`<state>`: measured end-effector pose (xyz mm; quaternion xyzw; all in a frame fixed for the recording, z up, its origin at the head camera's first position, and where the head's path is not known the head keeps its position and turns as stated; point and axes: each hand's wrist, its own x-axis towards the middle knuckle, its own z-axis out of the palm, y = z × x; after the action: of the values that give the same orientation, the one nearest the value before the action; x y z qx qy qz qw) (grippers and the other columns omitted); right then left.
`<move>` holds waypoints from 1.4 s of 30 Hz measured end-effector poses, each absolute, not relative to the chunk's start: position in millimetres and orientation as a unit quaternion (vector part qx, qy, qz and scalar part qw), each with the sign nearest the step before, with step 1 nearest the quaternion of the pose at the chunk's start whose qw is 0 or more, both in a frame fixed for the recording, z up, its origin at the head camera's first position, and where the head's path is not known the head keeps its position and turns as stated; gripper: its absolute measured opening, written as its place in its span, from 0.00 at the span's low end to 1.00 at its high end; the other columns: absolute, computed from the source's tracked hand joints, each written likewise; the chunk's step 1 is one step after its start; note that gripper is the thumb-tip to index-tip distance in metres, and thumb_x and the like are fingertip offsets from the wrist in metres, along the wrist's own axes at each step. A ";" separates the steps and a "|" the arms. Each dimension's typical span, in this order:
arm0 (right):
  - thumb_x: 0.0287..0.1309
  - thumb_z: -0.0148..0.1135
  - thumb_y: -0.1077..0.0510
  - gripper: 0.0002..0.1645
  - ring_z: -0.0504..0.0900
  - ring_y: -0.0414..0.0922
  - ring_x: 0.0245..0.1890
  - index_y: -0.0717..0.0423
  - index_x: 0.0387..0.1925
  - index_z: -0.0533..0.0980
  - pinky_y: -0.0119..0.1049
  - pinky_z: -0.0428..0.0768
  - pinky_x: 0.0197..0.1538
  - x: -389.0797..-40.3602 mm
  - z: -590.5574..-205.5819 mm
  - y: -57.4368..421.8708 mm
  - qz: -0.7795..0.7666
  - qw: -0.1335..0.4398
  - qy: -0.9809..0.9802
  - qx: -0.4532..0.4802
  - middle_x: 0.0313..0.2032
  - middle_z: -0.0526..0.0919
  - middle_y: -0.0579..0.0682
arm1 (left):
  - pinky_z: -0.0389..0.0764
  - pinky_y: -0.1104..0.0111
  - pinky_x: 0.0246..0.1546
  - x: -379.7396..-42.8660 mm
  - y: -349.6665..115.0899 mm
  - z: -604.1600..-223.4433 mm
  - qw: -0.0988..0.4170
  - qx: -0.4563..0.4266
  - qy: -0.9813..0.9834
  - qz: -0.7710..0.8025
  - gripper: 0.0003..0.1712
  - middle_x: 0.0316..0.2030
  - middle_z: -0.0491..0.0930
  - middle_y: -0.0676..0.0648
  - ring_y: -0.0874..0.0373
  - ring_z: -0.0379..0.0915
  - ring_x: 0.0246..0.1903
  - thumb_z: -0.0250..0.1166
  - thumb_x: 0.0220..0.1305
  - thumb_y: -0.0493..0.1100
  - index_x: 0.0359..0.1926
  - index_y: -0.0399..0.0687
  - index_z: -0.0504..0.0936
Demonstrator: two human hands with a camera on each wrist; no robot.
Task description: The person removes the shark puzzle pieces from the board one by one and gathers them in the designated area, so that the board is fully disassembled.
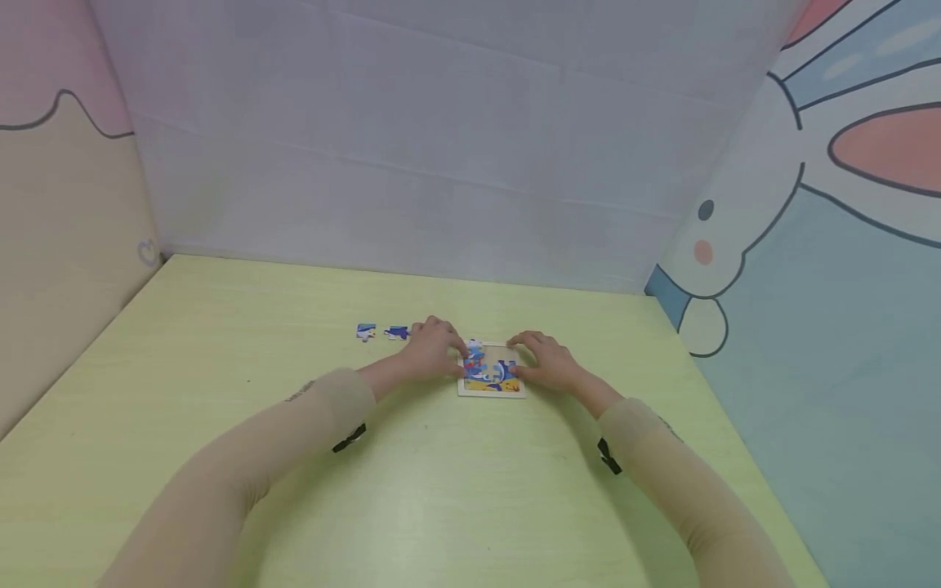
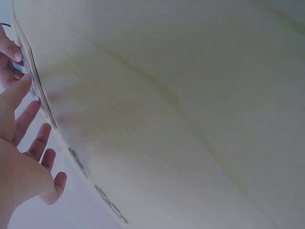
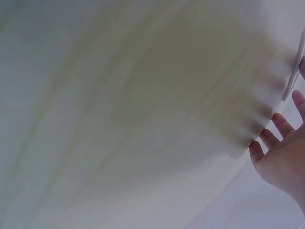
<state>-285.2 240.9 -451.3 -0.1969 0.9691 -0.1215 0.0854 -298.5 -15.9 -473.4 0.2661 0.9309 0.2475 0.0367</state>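
A small jigsaw puzzle tray with a pale border lies on the table, partly filled with blue, white and yellow pieces. Bare tan backing shows in its upper part. One piece sits at the upper left, overlapping the border. My left hand is at the tray's left side, thumb and index finger apart over its edge; the left wrist view shows the other fingers spread. At the right border rests my right hand, its thumb on the tray's edge and its fingers extended and touching the table.
Two loose puzzle pieces, a left one and a right one, lie left of the tray, near the left hand. The pale yellow table meets a white cloth wall behind. A wall with a cartoon rabbit stands at the right.
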 end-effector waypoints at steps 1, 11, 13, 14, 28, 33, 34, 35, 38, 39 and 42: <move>0.60 0.59 0.43 0.31 0.58 0.61 0.67 0.47 0.63 0.66 0.66 0.57 0.60 -285.3 -451.4 240.7 -0.120 0.085 0.969 -0.198 0.67 0.61 0.57 | 0.54 0.47 0.60 -298.4 -15.1 -473.3 0.038 0.268 0.931 0.245 0.19 0.52 0.75 0.49 0.49 0.58 0.59 0.73 0.47 0.57 0.42 0.60 0.85; 0.60 0.59 0.43 0.31 0.59 0.61 0.66 0.46 0.62 0.66 0.66 0.58 0.60 -286.1 -452.2 239.6 -0.119 0.081 0.968 -0.204 0.67 0.61 0.57 | 0.54 0.49 0.60 -296.7 -12.6 -472.4 0.036 0.261 0.934 0.240 0.20 0.51 0.75 0.50 0.49 0.58 0.59 0.73 0.46 0.57 0.42 0.60 0.85; 0.60 0.59 0.43 0.31 0.59 0.61 0.66 0.46 0.62 0.66 0.66 0.58 0.60 -286.0 -452.2 239.5 -0.117 0.080 0.968 -0.206 0.67 0.61 0.57 | 0.54 0.49 0.60 -296.2 -13.0 -471.5 0.034 0.256 0.935 0.242 0.20 0.51 0.75 0.50 0.49 0.58 0.59 0.73 0.46 0.57 0.41 0.59 0.85; 0.60 0.59 0.43 0.31 0.59 0.61 0.66 0.46 0.62 0.66 0.66 0.58 0.60 -286.1 -452.1 239.4 -0.116 0.080 0.968 -0.206 0.67 0.61 0.57 | 0.54 0.49 0.60 -295.9 -13.3 -470.9 0.036 0.255 0.935 0.244 0.20 0.51 0.75 0.50 0.49 0.58 0.59 0.73 0.46 0.57 0.40 0.58 0.85; 0.62 0.58 0.56 0.31 0.62 0.57 0.66 0.44 0.66 0.64 0.61 0.64 0.59 -291.4 -442.7 226.7 -0.033 0.078 0.940 -0.330 0.67 0.63 0.55 | 0.55 0.50 0.59 -299.0 -12.0 -470.5 0.052 0.240 0.939 0.243 0.13 0.51 0.74 0.49 0.49 0.59 0.57 0.72 0.49 0.55 0.37 0.60 0.86; 0.62 0.55 0.62 0.33 0.60 0.57 0.67 0.47 0.68 0.63 0.61 0.61 0.62 -294.3 -441.3 224.6 -0.047 0.102 0.918 -0.381 0.68 0.62 0.56 | 0.56 0.48 0.58 -298.9 -12.2 -470.0 0.054 0.242 0.936 0.251 0.12 0.52 0.74 0.48 0.47 0.59 0.58 0.72 0.50 0.54 0.37 0.60 0.86; 0.62 0.54 0.62 0.32 0.60 0.57 0.67 0.47 0.68 0.63 0.61 0.61 0.62 -294.7 -441.4 224.6 -0.048 0.105 0.915 -0.386 0.68 0.62 0.56 | 0.56 0.48 0.58 -299.1 -12.4 -470.4 0.053 0.244 0.935 0.251 0.12 0.52 0.74 0.48 0.47 0.59 0.58 0.72 0.50 0.54 0.37 0.60 0.85; 0.62 0.53 0.62 0.32 0.60 0.58 0.67 0.48 0.67 0.63 0.61 0.62 0.62 -295.2 -441.6 224.5 -0.048 0.106 0.913 -0.391 0.68 0.62 0.56 | 0.56 0.48 0.58 -299.6 -12.4 -471.1 0.052 0.245 0.935 0.251 0.12 0.52 0.74 0.48 0.47 0.59 0.58 0.72 0.50 0.54 0.36 0.60 0.85; 0.64 0.53 0.59 0.29 0.60 0.58 0.67 0.48 0.67 0.64 0.60 0.62 0.62 -296.0 -442.7 225.3 -0.045 0.106 0.911 -0.396 0.68 0.62 0.57 | 0.56 0.48 0.58 -301.4 -12.2 -473.9 0.049 0.249 0.934 0.251 0.12 0.52 0.74 0.49 0.47 0.60 0.58 0.72 0.50 0.54 0.36 0.61 0.85; 0.65 0.53 0.57 0.29 0.60 0.58 0.67 0.48 0.67 0.64 0.60 0.62 0.62 -296.3 -443.4 225.8 -0.045 0.106 0.911 -0.397 0.68 0.62 0.57 | 0.56 0.48 0.58 -301.8 -11.9 -474.6 0.050 0.250 0.934 0.250 0.12 0.52 0.74 0.49 0.47 0.60 0.57 0.72 0.50 0.54 0.36 0.61 0.85; 0.64 0.55 0.49 0.31 0.59 0.57 0.67 0.47 0.67 0.64 0.60 0.61 0.63 -296.8 -445.5 227.4 -0.050 0.110 0.911 -0.394 0.68 0.61 0.56 | 0.56 0.48 0.57 -303.2 -10.7 -476.5 0.049 0.252 0.935 0.246 0.12 0.52 0.74 0.49 0.48 0.60 0.57 0.72 0.50 0.55 0.37 0.62 0.85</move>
<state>-296.8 227.4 -445.5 -0.3937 0.9113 -0.0505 0.1096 -303.2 -10.7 -476.5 0.2520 0.9346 0.2461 0.0492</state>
